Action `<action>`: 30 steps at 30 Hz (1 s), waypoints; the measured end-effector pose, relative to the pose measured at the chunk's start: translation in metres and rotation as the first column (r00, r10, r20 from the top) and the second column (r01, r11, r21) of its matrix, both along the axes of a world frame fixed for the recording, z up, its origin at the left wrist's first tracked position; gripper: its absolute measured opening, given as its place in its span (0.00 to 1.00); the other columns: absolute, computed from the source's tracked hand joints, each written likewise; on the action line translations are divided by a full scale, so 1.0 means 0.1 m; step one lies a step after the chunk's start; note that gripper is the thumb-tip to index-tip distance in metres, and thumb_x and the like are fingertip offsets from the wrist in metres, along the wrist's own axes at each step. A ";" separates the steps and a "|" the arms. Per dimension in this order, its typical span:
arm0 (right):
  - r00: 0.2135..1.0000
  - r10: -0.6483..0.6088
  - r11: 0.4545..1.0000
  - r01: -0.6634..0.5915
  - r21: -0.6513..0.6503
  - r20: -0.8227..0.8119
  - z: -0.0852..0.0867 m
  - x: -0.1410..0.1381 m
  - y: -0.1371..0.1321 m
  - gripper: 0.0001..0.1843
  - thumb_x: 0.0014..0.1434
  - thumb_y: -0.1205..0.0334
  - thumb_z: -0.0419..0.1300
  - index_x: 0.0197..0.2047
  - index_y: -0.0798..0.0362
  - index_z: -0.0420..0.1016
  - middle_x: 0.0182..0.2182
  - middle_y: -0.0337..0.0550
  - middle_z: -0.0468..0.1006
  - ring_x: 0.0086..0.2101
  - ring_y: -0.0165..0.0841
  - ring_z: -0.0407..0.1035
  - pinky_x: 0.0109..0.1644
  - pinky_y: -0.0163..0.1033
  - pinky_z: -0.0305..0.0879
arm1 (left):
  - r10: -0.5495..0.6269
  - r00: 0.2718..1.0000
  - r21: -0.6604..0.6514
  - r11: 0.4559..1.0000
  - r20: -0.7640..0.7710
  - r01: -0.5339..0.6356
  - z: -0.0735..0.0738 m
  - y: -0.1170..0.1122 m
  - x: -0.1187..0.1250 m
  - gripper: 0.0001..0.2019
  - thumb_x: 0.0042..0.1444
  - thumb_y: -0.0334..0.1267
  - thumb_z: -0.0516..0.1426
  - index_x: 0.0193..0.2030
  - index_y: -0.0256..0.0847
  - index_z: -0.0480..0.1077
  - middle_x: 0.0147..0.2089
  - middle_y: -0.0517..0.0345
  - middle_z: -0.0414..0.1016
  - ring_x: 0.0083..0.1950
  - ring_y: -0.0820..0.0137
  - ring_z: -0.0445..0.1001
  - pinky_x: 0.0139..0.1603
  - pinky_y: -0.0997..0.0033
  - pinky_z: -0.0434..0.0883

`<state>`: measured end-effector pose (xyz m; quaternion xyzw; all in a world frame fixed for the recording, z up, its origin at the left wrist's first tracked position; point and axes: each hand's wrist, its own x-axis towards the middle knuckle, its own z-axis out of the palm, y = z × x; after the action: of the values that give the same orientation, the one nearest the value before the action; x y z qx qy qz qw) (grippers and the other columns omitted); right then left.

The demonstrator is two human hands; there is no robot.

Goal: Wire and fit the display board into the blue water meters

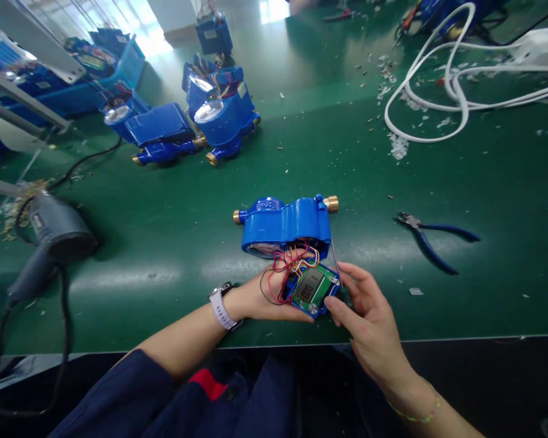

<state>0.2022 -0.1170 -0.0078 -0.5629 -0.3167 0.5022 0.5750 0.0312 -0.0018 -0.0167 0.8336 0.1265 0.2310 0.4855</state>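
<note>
A blue water meter with brass ends lies on the green table near the front edge. Coloured wires run from it to a green circuit board with an LCD screen. My left hand, with a watch on the wrist, is closed round the board's left side and the wires. My right hand pinches the board's right edge with its fingertips, and a thin metal rod stands up beside those fingers.
Blue-handled pliers lie to the right. A grey heat gun with a black cord sits at the left. Several more blue meters stand at the back left by blue bins. White cable coils at the back right amid plastic scraps.
</note>
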 end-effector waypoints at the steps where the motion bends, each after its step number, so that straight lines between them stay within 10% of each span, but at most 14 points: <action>1: 1.000 -0.014 1.000 0.014 -0.004 -0.009 0.00 0.00 -0.01 0.22 0.56 0.60 0.66 0.53 0.47 0.67 0.44 0.45 0.75 0.33 0.30 0.69 0.21 0.31 0.59 | -0.006 1.000 -0.007 1.000 0.005 0.006 0.00 -0.01 0.00 0.46 0.51 0.45 0.67 0.71 0.40 0.47 0.65 0.36 0.63 0.67 0.52 0.63 0.69 0.52 0.61; 22: 0.997 -0.011 1.000 0.009 0.029 0.074 0.05 -0.01 -0.09 0.20 0.61 0.57 0.61 0.55 0.49 0.66 0.47 0.47 0.76 0.23 0.25 0.64 0.24 0.33 0.63 | 0.008 0.999 -0.552 0.833 -0.054 -0.036 0.15 -0.12 0.07 0.29 0.49 0.40 0.67 0.58 0.37 0.67 0.47 0.49 0.78 0.48 0.62 0.77 0.53 0.60 0.73; 30: 0.999 0.027 1.000 -0.027 0.008 0.017 0.04 -0.04 -0.12 0.19 0.61 0.57 0.59 0.54 0.50 0.65 0.45 0.47 0.77 0.22 0.25 0.64 0.24 0.34 0.65 | -0.013 0.994 -0.552 0.833 -0.111 -0.051 0.15 -0.12 0.03 0.25 0.46 0.44 0.68 0.51 0.38 0.73 0.50 0.49 0.78 0.53 0.57 0.75 0.58 0.55 0.70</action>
<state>0.1987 -0.1295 -0.0034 -0.5606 -0.3312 0.5038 0.5677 0.0342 -0.0135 -0.0016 0.6676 0.2228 0.1432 0.6958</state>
